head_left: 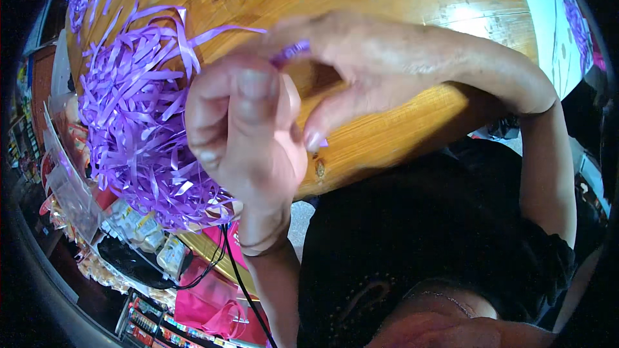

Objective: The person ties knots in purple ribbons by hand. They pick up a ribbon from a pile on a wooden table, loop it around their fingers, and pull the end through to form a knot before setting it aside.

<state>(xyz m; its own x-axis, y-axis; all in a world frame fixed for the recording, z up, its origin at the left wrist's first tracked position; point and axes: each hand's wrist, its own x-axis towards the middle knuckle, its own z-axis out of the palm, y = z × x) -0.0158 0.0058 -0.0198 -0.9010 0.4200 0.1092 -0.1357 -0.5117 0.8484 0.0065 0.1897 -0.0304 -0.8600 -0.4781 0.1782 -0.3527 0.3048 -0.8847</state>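
My left hand (248,122) is raised over the wooden table, its fingers curled and thumb pointing up. A short, folded piece of purple ribbon (291,53) sticks out at its thumb tip, pinched there. My right hand (361,58) reaches across from the right, blurred by motion, with thumb and fingers spread apart around the left fingertips. Its fingertips are partly lost behind the left hand. Beside the right thumb tip shows a small purple scrap (324,144). Left of both hands lies a big tangled heap of purple ribbon (145,116), one strand stretching toward the left hand.
The round wooden table (400,135) curves around in front of me. A bright white surface (548,19) with more purple ribbon stands at the far right. Below the heap, at lower left, are a pink bag (206,303), a black cable (242,283) and packaged goods (145,232).
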